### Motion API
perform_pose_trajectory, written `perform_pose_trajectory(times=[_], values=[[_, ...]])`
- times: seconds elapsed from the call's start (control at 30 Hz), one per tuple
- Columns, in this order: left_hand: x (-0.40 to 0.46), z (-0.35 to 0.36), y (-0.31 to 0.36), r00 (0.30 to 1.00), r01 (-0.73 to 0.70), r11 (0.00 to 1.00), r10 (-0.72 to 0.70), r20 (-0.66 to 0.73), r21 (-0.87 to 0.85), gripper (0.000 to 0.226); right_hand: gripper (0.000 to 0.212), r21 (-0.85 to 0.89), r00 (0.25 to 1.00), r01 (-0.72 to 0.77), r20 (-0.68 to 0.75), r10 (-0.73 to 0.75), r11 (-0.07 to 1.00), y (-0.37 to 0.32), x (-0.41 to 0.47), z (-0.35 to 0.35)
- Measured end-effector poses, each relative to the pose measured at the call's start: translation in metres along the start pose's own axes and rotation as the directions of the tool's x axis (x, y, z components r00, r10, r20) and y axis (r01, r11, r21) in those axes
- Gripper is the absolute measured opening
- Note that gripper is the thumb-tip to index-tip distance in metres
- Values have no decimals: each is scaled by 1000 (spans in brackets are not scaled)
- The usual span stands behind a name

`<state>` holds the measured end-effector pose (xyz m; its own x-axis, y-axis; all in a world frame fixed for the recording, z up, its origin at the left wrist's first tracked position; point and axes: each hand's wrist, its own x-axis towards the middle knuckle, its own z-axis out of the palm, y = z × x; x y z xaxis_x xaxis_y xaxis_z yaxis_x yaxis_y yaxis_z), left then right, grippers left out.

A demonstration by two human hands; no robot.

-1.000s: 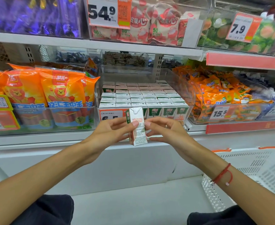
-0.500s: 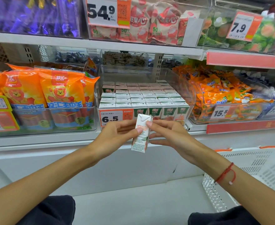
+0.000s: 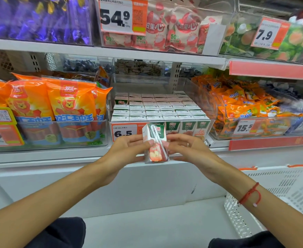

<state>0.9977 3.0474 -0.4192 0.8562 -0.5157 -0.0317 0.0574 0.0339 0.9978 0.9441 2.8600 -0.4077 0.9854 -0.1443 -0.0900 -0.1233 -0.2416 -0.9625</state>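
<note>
Head view: what have your hands got?
— Your left hand (image 3: 128, 152) and right hand (image 3: 188, 151) pinch a small juice carton (image 3: 155, 149) by its two sides, fingertips curled on it.
— And where does it sit?
— Nearly upright between both hands, straw side facing you. The stocked cartons (image 3: 157, 111) lie just beyond your fingers, and the white basket (image 3: 281, 192) is below your right wrist.

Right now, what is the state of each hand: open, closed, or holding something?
Left hand: pinches the juice carton at its left side.
Right hand: pinches the same carton at its right side.
</note>
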Motion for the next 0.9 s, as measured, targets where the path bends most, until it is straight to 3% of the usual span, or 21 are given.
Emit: perform_pose_trajectory(times=[0.23,0.43,0.5,0.57,0.67,0.77,0.9], values=[[1,-8,2,994,72,994,-65,82,-85,27,29,83,985,-56,168,42,995,-2,-5,2],[0,-5,-7,999,33,998,-32,-19,50,27,18,12,999,-10,42,9,1000,1,-7,8],[2,-3,-6,997,62,996,-59,-39,59,24,28,-147,995,62,-74,-74,987,3,-8,12],[1,-3,-3,996,84,995,-82,-37,46,18,44,-385,962,154,-152,-227,910,5,-9,16],[0,-1,-2,1000,-14,992,12,15,128,18,53,-529,904,284,-130,-407,800,5,-13,24],[-3,-2,-4,980,-176,956,192,-49,233,30,56,-462,899,368,-45,-436,807,6,-13,24],[-2,-9,-1,915,-335,844,397,-69,418,52,58,-73,957,272,123,-262,960,0,-14,14]])
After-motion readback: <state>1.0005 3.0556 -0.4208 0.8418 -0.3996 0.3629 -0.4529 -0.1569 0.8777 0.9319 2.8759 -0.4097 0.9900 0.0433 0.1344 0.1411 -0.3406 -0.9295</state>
